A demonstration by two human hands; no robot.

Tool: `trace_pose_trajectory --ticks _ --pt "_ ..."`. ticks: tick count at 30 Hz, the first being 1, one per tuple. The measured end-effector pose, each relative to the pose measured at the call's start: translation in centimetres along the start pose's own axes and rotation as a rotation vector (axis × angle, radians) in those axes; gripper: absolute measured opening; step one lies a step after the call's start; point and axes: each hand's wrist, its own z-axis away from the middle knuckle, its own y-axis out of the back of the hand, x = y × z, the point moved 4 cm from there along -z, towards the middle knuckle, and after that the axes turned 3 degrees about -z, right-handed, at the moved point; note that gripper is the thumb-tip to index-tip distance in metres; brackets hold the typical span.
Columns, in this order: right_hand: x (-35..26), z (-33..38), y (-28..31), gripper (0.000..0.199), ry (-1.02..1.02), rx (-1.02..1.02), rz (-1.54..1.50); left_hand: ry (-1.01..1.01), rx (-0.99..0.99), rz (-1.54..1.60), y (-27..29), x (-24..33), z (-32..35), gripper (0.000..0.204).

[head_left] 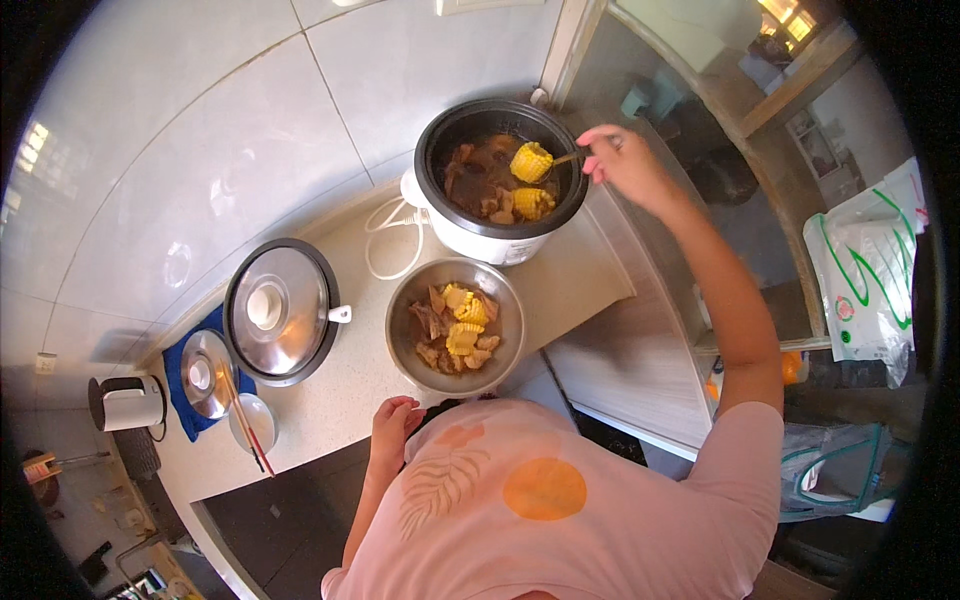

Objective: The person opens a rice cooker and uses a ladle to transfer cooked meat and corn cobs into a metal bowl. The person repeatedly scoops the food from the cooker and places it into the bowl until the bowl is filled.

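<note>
Corn (531, 161) sits on a ladle (566, 157) over the cooker (500, 180) at the counter's (340, 390) back edge, the right hand (620, 160) pinching the ladle's handle. Just in front stands a steel bowl (455, 328) of corn and meat. The left hand (393, 425), fingers curled, rests on the counter's front edge beside it. A lid (278, 312) lies left of the bowl.

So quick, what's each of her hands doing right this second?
Left hand: curled, resting on the counter edge near the steel bowl, holding nothing.
Right hand: closed on a utensil handle reaching into the cooker pot.
</note>
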Motion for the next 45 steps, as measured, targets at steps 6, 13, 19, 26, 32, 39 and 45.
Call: trace_pose_trajectory --ticks 6,13,19,26,32,39,45 --pt "-2.8 2.6 -3.6 0.021 0.619 -0.081 0.765 -0.002 0.001 0.014 0.5 -0.4 0.0 0.012" --pt "-5.8 2.7 -3.7 0.022 0.712 -0.035 0.593 0.023 0.024 0.032 1.2 -0.7 0.2 0.011" --pt "-3.6 1.7 -5.7 0.022 0.704 -0.113 0.604 0.033 0.049 0.015 1.3 -0.5 -0.1 0.011" --pt "-3.1 1.5 -7.3 0.017 0.905 -0.259 0.643 0.066 0.064 0.023 1.4 -0.4 -0.7 0.011" --pt "-5.7 3.6 -4.7 0.012 0.837 -0.308 0.722 0.059 0.092 0.023 1.3 0.2 -0.9 0.010" --pt "-3.9 1.6 -4.9 0.020 0.924 -0.047 0.830 0.058 0.065 0.019 0.7 0.6 -1.5 0.011" --pt "-2.2 1.4 -8.8 0.008 0.836 0.013 0.940 0.053 0.066 0.004 0.7 0.9 -1.5 0.011"
